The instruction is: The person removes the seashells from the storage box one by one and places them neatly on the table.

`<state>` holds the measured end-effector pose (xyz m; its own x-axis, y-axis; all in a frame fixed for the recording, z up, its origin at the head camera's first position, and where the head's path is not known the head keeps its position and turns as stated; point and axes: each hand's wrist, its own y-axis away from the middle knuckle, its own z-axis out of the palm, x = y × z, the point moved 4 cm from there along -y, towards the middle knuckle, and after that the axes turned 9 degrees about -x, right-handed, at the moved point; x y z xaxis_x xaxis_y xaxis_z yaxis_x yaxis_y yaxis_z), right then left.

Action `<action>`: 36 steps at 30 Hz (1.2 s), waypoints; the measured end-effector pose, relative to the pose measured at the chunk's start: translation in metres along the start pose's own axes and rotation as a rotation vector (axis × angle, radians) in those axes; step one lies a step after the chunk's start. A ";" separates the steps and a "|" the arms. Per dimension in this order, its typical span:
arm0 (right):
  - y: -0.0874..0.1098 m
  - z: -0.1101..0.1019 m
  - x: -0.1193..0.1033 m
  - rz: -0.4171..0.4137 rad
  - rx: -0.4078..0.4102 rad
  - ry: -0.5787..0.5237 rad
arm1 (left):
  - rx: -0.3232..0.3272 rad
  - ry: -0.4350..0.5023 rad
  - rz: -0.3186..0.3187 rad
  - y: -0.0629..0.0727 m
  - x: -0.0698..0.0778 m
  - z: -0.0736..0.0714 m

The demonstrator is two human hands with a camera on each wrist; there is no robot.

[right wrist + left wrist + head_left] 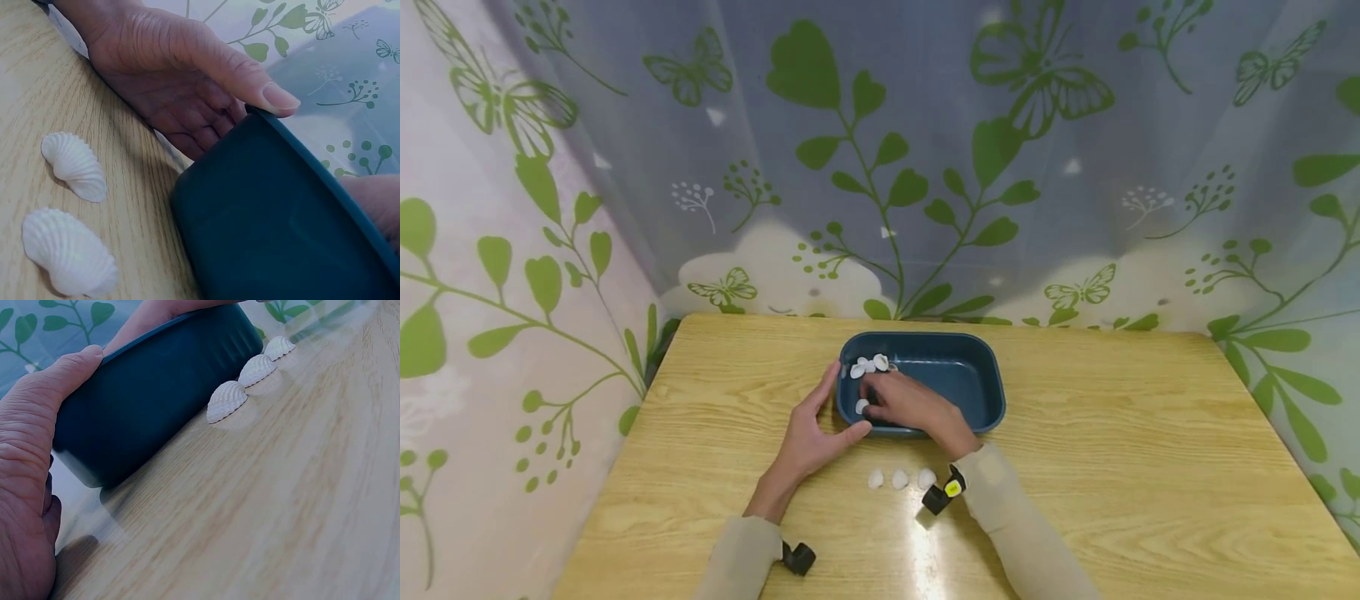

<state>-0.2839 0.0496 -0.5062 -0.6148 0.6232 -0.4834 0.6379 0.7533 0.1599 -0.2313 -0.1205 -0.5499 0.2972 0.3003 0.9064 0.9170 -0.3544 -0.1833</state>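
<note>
A dark blue plastic basin (951, 337) stands on the table. My left hand (808, 437) holds its left end, thumb over the front rim and fingers along the outer wall; the right wrist view shows the left thumb (275, 97) on the rim. Inside the basin, my right hand (910, 404) has its curled fingers and thumb at a white seashell (862, 407); the grip is partly hidden. More white seashells (881, 362) lie together in the basin's back left corner. In front of it, three ribbed seashells (900, 478) form a row on the wood.
The wooden table (1105, 467) reaches back to a curtain (925, 167) printed with leaves and butterflies. Curtain also hangs at both sides. A small black camera (936, 498) on the right wrist hangs close to the rightmost seashell of the row.
</note>
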 end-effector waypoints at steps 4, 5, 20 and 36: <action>0.000 -0.001 0.001 0.016 -0.020 -0.009 | 0.000 0.002 0.003 0.000 0.000 0.000; 0.001 -0.001 0.001 0.019 -0.024 -0.010 | 0.000 0.002 0.004 0.000 0.001 0.000; 0.029 -0.012 0.005 0.019 0.023 -0.110 | 0.003 -0.008 0.011 0.002 0.002 -0.001; 0.083 -0.031 0.000 0.032 0.074 -0.164 | 0.002 -0.004 -0.003 0.001 0.004 -0.001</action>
<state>-0.2454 0.1186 -0.4658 -0.5139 0.5994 -0.6137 0.6918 0.7126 0.1166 -0.2294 -0.1206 -0.5463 0.2958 0.3051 0.9052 0.9183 -0.3518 -0.1815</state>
